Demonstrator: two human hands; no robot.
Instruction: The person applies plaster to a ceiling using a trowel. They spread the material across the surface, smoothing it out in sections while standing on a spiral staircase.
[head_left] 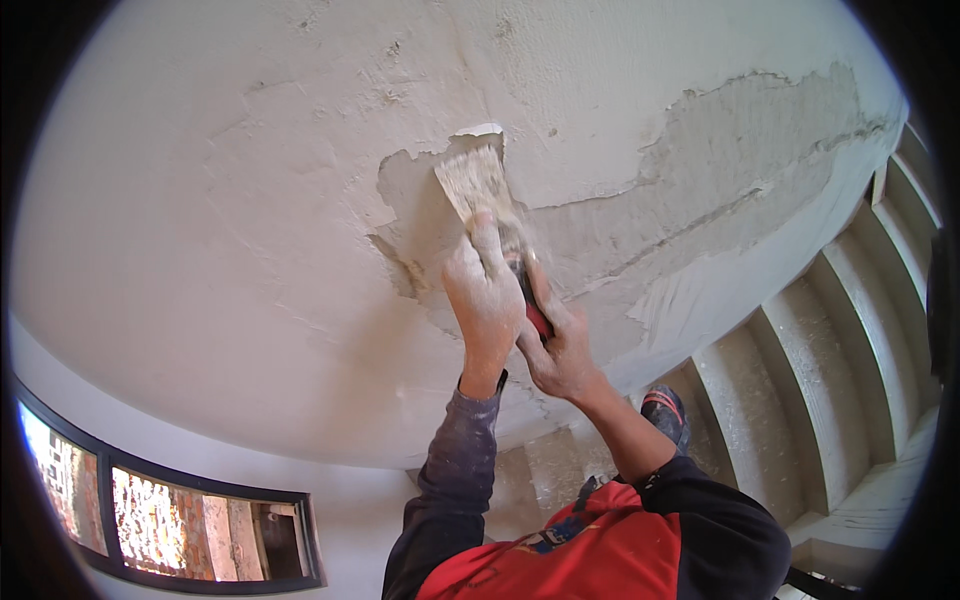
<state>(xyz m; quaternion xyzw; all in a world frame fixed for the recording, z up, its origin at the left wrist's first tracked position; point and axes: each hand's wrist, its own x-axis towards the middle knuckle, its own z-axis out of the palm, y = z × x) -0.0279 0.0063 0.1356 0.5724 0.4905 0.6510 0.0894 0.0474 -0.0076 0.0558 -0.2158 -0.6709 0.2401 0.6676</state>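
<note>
A putty-caked scraper [466, 172] with a black and red handle is pressed at a patch of flaked plaster [405, 195] on the white wall [250, 180]. My left hand [483, 300], dusted white, grips the scraper at the base of its blade, one finger lying along the blade. My right hand [560, 345] holds the handle just behind and to the right of it. Beside the patch, a long bare grey area [730, 150] with ragged edges and a crack runs toward the upper right.
Dusty stairs [810, 380] curve along the right below the wall. My shoe [665, 415] is on a step beside my right forearm. At the lower left is a dark-framed window [108, 508] with a brick surface outside.
</note>
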